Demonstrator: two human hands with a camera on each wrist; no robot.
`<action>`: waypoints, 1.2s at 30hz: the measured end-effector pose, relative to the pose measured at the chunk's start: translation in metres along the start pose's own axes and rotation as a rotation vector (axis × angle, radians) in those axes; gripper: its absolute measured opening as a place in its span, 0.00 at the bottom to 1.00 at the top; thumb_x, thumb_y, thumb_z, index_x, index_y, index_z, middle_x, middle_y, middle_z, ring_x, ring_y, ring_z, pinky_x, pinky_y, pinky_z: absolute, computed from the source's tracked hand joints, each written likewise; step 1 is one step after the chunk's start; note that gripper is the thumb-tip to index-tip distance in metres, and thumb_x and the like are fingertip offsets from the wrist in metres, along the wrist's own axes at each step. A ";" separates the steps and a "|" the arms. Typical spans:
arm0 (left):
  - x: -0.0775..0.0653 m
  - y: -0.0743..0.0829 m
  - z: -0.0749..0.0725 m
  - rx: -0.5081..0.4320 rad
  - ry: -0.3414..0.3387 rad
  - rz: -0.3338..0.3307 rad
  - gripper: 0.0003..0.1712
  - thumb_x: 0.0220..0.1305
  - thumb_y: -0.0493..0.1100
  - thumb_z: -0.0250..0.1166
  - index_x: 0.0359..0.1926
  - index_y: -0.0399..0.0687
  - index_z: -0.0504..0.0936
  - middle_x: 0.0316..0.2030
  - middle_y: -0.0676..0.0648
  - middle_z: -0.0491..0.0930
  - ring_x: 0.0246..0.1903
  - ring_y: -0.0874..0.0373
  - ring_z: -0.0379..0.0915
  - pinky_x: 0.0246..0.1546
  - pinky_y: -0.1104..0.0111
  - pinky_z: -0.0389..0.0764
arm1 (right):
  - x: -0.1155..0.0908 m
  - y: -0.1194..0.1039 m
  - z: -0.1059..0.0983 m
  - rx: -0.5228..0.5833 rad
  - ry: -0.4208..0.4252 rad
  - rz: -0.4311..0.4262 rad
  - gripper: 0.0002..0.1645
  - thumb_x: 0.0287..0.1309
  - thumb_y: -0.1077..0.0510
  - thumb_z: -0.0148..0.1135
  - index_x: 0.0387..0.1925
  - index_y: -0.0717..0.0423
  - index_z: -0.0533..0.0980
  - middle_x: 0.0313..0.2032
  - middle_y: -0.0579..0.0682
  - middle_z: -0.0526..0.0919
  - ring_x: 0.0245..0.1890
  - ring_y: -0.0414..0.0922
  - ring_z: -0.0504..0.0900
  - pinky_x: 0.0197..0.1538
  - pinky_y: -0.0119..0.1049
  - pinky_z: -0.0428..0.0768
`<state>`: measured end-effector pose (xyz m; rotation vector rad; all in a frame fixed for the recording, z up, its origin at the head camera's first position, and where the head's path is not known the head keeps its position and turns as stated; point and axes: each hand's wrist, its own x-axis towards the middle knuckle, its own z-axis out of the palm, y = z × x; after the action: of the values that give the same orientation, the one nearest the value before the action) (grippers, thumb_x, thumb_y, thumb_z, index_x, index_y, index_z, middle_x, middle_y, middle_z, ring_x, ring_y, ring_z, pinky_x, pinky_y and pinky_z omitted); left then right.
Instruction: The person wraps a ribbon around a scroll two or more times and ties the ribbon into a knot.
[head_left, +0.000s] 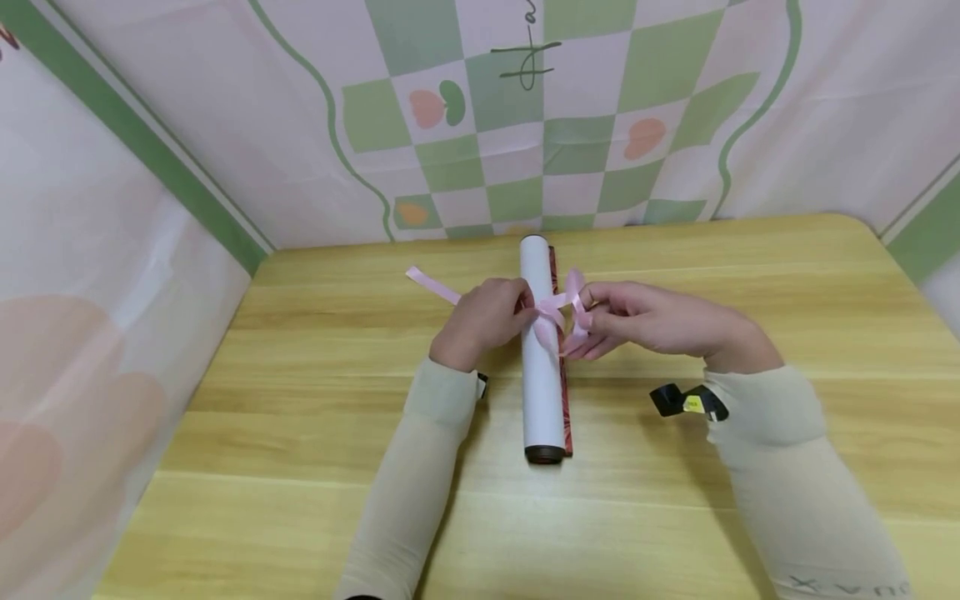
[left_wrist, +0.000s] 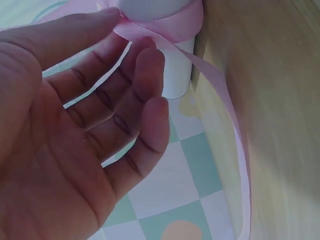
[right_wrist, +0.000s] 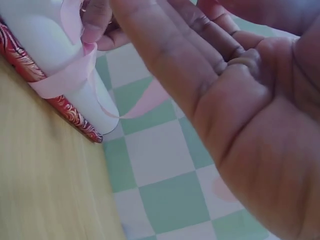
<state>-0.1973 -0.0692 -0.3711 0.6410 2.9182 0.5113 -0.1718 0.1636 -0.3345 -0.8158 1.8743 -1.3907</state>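
Observation:
A white paper roll (head_left: 542,400) with dark ends lies lengthwise on the table, a red patterned edge (head_left: 567,427) showing along its right side. Pink ribbon (right_wrist: 65,79) is wrapped around its middle and crossed on top. With thumb and index finger, my left hand (head_left: 486,321) pinches the ribbon at the crossing; its other fingers curve loosely in the left wrist view. My right hand (head_left: 656,319) holds a looped part of the ribbon (head_left: 576,287) between thumb and fingers, just right of the roll. One ribbon tail (head_left: 432,285) stretches out beyond the left hand.
The wooden table (head_left: 300,433) extends around the roll on both sides. Behind it hangs a green-and-white checked cloth (head_left: 513,150), with another printed cloth (head_left: 90,333) at the left. A black strap (head_left: 686,402) sits at the right wrist.

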 end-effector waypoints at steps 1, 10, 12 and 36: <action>0.000 0.000 0.000 -0.002 -0.007 0.000 0.10 0.66 0.52 0.57 0.39 0.51 0.76 0.30 0.54 0.75 0.29 0.61 0.69 0.30 0.71 0.72 | 0.000 0.001 0.000 -0.009 0.002 0.005 0.18 0.71 0.55 0.45 0.50 0.67 0.67 0.50 0.67 0.77 0.51 0.57 0.79 0.51 0.50 0.77; 0.002 -0.001 0.002 0.008 -0.021 -0.009 0.10 0.67 0.51 0.57 0.39 0.51 0.78 0.33 0.54 0.75 0.31 0.60 0.69 0.33 0.71 0.73 | -0.003 0.004 -0.003 -0.122 0.080 0.095 0.16 0.72 0.57 0.41 0.45 0.68 0.65 0.45 0.64 0.77 0.49 0.57 0.80 0.49 0.46 0.79; 0.002 -0.002 0.001 -0.001 -0.023 -0.011 0.11 0.67 0.50 0.56 0.40 0.50 0.78 0.34 0.54 0.75 0.32 0.60 0.69 0.33 0.71 0.73 | -0.006 0.003 -0.004 -0.135 0.100 0.108 0.15 0.72 0.57 0.42 0.45 0.69 0.65 0.45 0.65 0.77 0.49 0.57 0.80 0.48 0.46 0.79; 0.000 0.017 0.001 0.017 -0.104 0.171 0.10 0.65 0.48 0.60 0.40 0.57 0.87 0.38 0.60 0.82 0.37 0.67 0.72 0.37 0.76 0.73 | -0.005 0.000 0.000 -0.084 0.042 0.052 0.18 0.71 0.54 0.44 0.48 0.67 0.67 0.50 0.62 0.77 0.51 0.54 0.79 0.51 0.45 0.78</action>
<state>-0.1908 -0.0542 -0.3657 0.8959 2.7885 0.4566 -0.1692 0.1678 -0.3335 -0.7783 1.9831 -1.3141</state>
